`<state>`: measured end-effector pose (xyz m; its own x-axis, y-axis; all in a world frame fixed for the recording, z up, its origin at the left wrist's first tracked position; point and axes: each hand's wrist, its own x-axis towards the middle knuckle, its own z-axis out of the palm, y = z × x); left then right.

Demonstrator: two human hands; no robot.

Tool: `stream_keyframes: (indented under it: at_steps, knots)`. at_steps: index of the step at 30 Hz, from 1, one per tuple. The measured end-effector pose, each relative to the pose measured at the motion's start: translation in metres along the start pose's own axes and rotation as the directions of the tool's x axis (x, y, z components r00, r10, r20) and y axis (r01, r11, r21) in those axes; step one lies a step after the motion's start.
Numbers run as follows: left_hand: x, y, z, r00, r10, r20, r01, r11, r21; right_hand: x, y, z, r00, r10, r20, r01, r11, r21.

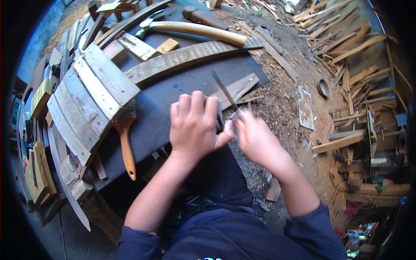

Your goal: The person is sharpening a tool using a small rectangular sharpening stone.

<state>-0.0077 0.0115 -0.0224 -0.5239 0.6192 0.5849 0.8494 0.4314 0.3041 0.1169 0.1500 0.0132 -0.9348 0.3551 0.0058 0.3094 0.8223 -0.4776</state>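
My left hand [194,125] is at the near edge of the dark table, with its fingers curled over and its thumb pointing right. A flat wooden slat [237,90] runs out from under those fingers, so its near end is hidden. My right hand [255,136], smeared by motion, is closed around a long thin dark metal tool [224,89]. That tool slants up and left across the slat, close to my left thumb. Whether it is a knife or a file I cannot tell.
On the dark table [156,112] lie a curved plank [182,58], a hammer [195,31], a panel of joined slats [89,97] and a wooden-handled brush [125,149]. Wood pieces crowd the left side. Scrap timber [342,141] is heaped at right; a black ring [323,88] lies on the ground.
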Motion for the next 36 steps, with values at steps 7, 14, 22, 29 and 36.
stream_keyframes:
  at_steps: [7, 14, 22, 29, 36]
  knots:
    - [-0.003, 0.002, -0.002, 0.999, -0.032, -0.018, 0.031, 0.998, -0.051, -0.027, -0.004, 0.001, 0.984, 0.162, 0.076, -0.161, 0.987, -0.016]
    - [-0.007, -0.004, -0.003, 1.0, -0.024, -0.014, 0.024, 0.999, -0.028, -0.022, -0.007, 0.004, 0.998, 0.055, 0.037, -0.057, 0.997, 0.05]
    - [-0.004, 0.0, 0.0, 0.999, -0.024, -0.022, 0.024, 0.999, -0.027, 0.0, -0.001, -0.01, 0.996, 0.027, 0.083, -0.027, 1.0, -0.009]
    - [0.001, -0.002, 0.002, 0.999, -0.036, -0.022, 0.035, 0.998, -0.051, 0.028, -0.008, -0.008, 0.998, 0.001, 0.07, 0.003, 0.999, -0.052]
    - [-0.005, 0.004, 0.009, 0.986, -0.06, -0.155, 0.029, 0.981, -0.194, -0.039, 0.003, -0.018, 0.994, 0.089, 0.057, -0.088, 0.996, -0.019]
